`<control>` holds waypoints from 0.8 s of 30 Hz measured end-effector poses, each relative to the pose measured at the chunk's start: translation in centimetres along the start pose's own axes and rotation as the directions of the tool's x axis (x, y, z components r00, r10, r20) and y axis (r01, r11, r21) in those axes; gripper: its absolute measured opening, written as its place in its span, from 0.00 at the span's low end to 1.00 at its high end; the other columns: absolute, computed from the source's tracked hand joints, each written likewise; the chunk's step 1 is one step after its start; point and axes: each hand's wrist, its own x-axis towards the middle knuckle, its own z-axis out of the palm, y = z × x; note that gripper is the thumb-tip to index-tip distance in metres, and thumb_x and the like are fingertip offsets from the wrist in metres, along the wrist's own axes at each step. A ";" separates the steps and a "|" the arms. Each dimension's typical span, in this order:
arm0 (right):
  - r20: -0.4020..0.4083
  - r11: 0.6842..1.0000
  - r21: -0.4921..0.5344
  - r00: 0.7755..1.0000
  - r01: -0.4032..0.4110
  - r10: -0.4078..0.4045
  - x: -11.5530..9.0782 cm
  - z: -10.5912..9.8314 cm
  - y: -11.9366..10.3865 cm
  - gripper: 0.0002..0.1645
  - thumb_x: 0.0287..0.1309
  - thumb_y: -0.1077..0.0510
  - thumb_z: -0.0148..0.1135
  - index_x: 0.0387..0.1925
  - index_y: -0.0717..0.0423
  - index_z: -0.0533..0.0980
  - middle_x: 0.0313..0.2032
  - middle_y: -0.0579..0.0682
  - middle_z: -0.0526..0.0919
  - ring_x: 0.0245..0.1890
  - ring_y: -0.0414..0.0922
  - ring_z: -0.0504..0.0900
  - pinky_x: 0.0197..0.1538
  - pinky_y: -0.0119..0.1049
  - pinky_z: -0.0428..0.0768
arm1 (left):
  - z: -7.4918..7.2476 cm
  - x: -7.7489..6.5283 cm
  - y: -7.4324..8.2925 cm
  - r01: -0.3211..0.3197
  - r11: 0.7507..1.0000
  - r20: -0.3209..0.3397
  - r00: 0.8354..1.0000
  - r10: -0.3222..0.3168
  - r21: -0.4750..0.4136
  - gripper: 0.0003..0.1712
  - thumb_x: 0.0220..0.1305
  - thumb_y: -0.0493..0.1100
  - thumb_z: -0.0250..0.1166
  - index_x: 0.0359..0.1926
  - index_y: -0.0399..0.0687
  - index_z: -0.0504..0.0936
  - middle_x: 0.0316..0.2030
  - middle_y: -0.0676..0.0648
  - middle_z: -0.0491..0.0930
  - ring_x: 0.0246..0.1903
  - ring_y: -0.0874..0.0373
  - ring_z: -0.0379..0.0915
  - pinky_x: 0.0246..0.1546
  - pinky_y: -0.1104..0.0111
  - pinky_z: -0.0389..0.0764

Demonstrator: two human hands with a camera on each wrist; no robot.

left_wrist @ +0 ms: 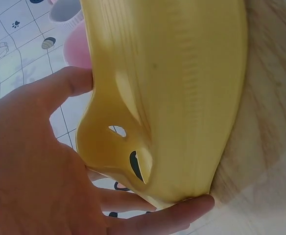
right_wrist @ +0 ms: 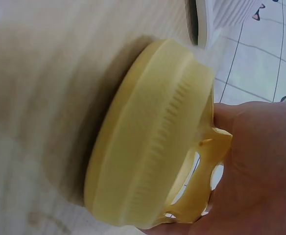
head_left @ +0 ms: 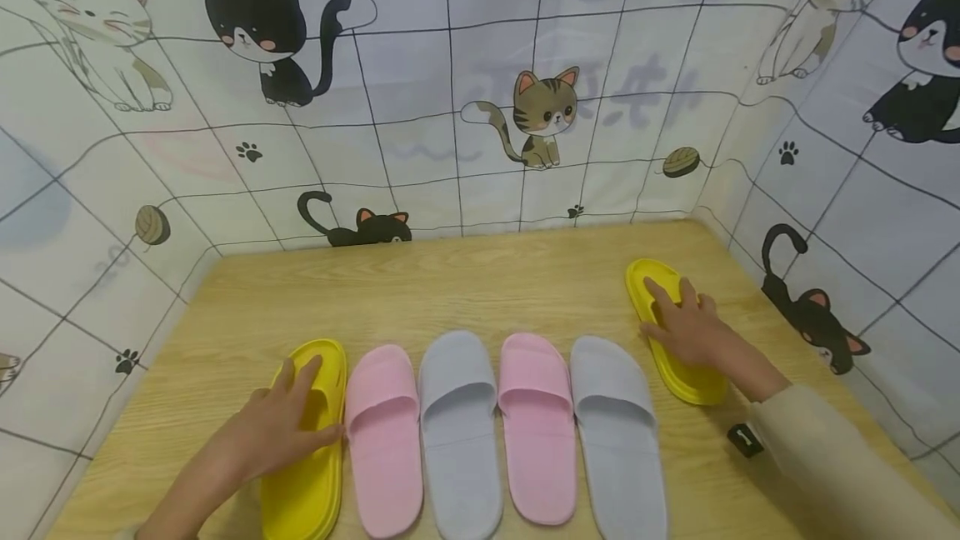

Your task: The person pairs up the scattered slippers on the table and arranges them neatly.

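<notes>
At the left end of a row of slippers, my left hand (head_left: 273, 433) grips a yellow slipper (head_left: 300, 502) across its strap. The left wrist view shows the thumb (left_wrist: 74, 81) against one edge of it and fingers at the opposite side. Farther back on the right, my right hand (head_left: 692, 333) holds another yellow slipper (head_left: 693, 386), fingers spread over its strap and thumb on its left edge. In the right wrist view this slipper's ribbed side (right_wrist: 148, 137) faces the camera, and the fingers are mostly hidden behind the strap.
Between the hands stand a pink slipper (head_left: 386, 465), a grey slipper (head_left: 461, 465), a second pink slipper (head_left: 542, 465) and a second grey slipper (head_left: 624, 465), side by side on the wooden table (head_left: 450, 290). A small black tag (head_left: 745, 440) lies near the right sleeve. Cat-print cloth (head_left: 420, 132) surrounds the table.
</notes>
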 end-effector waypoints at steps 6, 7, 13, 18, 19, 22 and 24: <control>0.027 1.000 0.010 1.000 0.013 -0.013 1.6 -0.5 0.5 0.47 0.73 0.41 0.48 0.77 0.58 0.39 0.66 0.87 0.33 0.59 0.88 0.43 0.53 0.81 0.57 | 0.1 0.0 -0.1 0.006 1.000 -0.002 1.000 -0.006 0.000 0.65 0.56 0.77 0.60 0.75 0.36 0.47 0.69 0.17 0.46 0.53 0.10 0.58 0.39 0.29 0.72; 0.028 1.000 0.008 0.999 0.017 -0.017 1.9 -0.6 0.7 0.47 0.73 0.42 0.48 0.77 0.59 0.40 0.66 0.87 0.34 0.59 0.89 0.43 0.53 0.81 0.57 | 0.2 0.0 -0.1 0.008 1.000 -0.009 1.000 -0.008 -0.004 0.65 0.56 0.76 0.61 0.75 0.35 0.47 0.68 0.16 0.46 0.52 0.10 0.58 0.40 0.29 0.72; 0.060 1.000 0.006 0.998 0.005 -0.005 3.6 -1.1 1.3 0.48 0.72 0.39 0.48 0.78 0.56 0.39 0.67 0.85 0.33 0.59 0.88 0.44 0.52 0.81 0.58 | 0.3 -0.3 0.3 0.018 0.999 -0.037 0.999 -0.020 -0.050 0.61 0.56 0.73 0.64 0.70 0.35 0.49 0.68 0.14 0.43 0.52 0.10 0.58 0.44 0.29 0.70; 0.077 1.000 0.015 0.997 -0.008 0.007 4.9 -1.6 1.7 0.48 0.72 0.38 0.47 0.78 0.55 0.38 0.68 0.83 0.32 0.60 0.87 0.44 0.53 0.81 0.58 | 0.2 -0.7 0.8 0.059 0.996 0.003 0.998 -0.059 -0.061 0.62 0.59 0.73 0.62 0.74 0.35 0.46 0.68 0.14 0.38 0.54 0.06 0.49 0.44 0.25 0.66; 0.079 1.000 0.012 0.997 -0.009 0.008 5.1 -1.6 1.8 0.48 0.72 0.38 0.47 0.78 0.55 0.38 0.68 0.83 0.32 0.60 0.87 0.44 0.53 0.81 0.58 | 0.2 -0.7 0.9 0.065 0.996 0.010 0.998 -0.065 -0.059 0.63 0.59 0.73 0.61 0.75 0.35 0.45 0.68 0.14 0.38 0.54 0.06 0.49 0.44 0.25 0.66; 0.089 1.000 0.014 0.996 -0.025 0.023 5.8 -1.8 1.9 0.48 0.72 0.37 0.46 0.78 0.55 0.38 0.68 0.83 0.31 0.61 0.86 0.43 0.54 0.81 0.57 | 0.2 -0.9 1.1 0.077 0.995 0.037 0.997 -0.075 -0.056 0.66 0.57 0.74 0.61 0.75 0.34 0.42 0.67 0.13 0.36 0.50 0.06 0.53 0.43 0.27 0.69; 0.095 0.999 0.019 0.995 -0.038 0.036 6.3 -2.0 1.9 0.48 0.72 0.37 0.47 0.78 0.55 0.38 0.68 0.82 0.31 0.62 0.85 0.43 0.55 0.81 0.56 | 0.2 -1.0 1.1 0.089 0.994 0.049 0.995 -0.087 -0.056 0.67 0.55 0.75 0.62 0.76 0.36 0.41 0.67 0.13 0.36 0.48 0.07 0.57 0.41 0.29 0.71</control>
